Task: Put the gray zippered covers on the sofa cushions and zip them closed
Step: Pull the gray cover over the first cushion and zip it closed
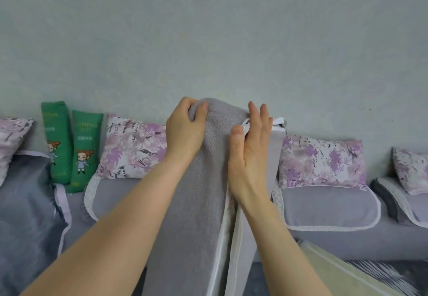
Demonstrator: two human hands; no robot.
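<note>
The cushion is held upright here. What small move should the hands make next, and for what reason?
Probably the left hand should tug the top of the gray cover further right, over the white corner that sticks out beyond the right hand. The left hand grips the cover's top, the right hand lies open against the side, and the opening below gapes, not yet zipped.

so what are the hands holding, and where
Left hand grips the gray cover at its top corner; right hand touches its white edge, grip unclear.
</note>
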